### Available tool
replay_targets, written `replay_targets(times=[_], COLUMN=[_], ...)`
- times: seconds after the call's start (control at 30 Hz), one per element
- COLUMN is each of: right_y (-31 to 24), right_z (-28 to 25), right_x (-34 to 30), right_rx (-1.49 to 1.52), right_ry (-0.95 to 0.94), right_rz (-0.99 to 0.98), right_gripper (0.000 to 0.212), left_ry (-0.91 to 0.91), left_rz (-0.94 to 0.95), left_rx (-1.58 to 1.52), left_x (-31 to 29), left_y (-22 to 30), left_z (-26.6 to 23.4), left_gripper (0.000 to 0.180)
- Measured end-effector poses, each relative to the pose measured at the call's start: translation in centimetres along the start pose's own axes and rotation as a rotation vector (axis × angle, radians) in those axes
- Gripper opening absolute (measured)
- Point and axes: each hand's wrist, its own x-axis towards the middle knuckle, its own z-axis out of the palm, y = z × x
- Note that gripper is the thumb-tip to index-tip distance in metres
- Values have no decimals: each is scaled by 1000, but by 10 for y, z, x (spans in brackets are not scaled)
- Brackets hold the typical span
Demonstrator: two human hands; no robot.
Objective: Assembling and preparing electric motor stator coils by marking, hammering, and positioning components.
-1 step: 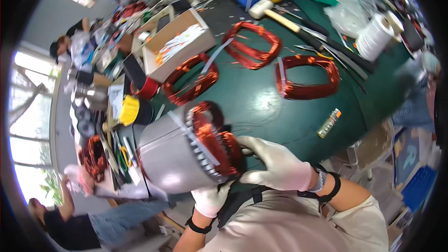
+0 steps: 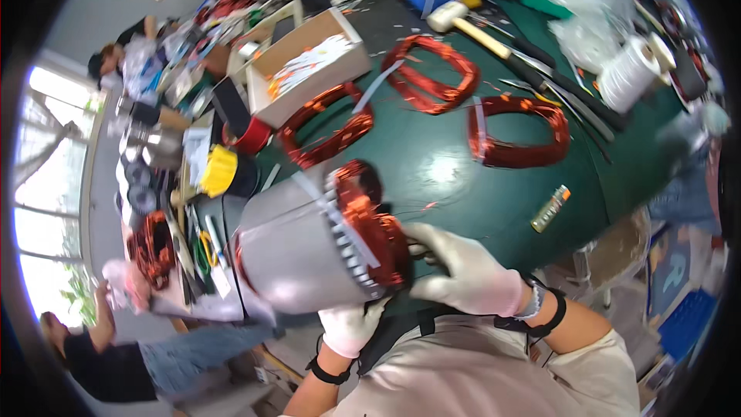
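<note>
A grey cylindrical motor stator (image 2: 289, 251) lies tilted on its side at the bench's near edge. Orange-red copper coils (image 2: 359, 205) bulge from its slotted end, and a pale insulating strip crosses the teeth. My left hand (image 2: 349, 330), in a white glove, is closed under the stator's lower rim, its fingertips partly hidden. The gloved right hand (image 2: 469, 272) curves around the right edge of the winding, thumb low and fingers above. Those fingertips are partly hidden against the coil. Beyond the stator lie three loose copper coils (image 2: 519, 133), each with a pale tie.
A lighter (image 2: 549, 210) lies right of my right hand. Further back are a mallet (image 2: 480, 35), pliers, white thread spools (image 2: 627, 77) and a cardboard box (image 2: 312, 69) of slips. A yellow cup-shaped object (image 2: 220, 171) stands left. Another person (image 2: 104, 359) is at the lower left.
The whole view has shifted slightly, so most things sit a little further right. Both hands keep their places on the stator and its coil.
</note>
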Motion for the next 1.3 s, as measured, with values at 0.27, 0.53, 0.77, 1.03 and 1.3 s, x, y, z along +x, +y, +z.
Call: replay_targets(times=[0.27,0.53,0.77,1.03,1.3], right_y=[4,19,24,19,16], right_z=[22,35,37,55,57], right_x=[25,19,-6,13,60], right_rx=[-146,-261,-455,-536,-568], right_ry=[242,140,-29,-135,99], right_rz=[-3,38,75,-45,-197], right_gripper=[59,56,55,55,55], left_ry=[419,356,376,361,225], left_rz=[-297,-371,-308,-293,-536], left_rx=[-405,-842,-970,-917,-814], left_x=[-23,10,9,7,6], left_y=[-41,-74,-85,-83,-81], left_z=[-27,-33,-24,-29,-41], left_gripper=[32,41,42,41,37])
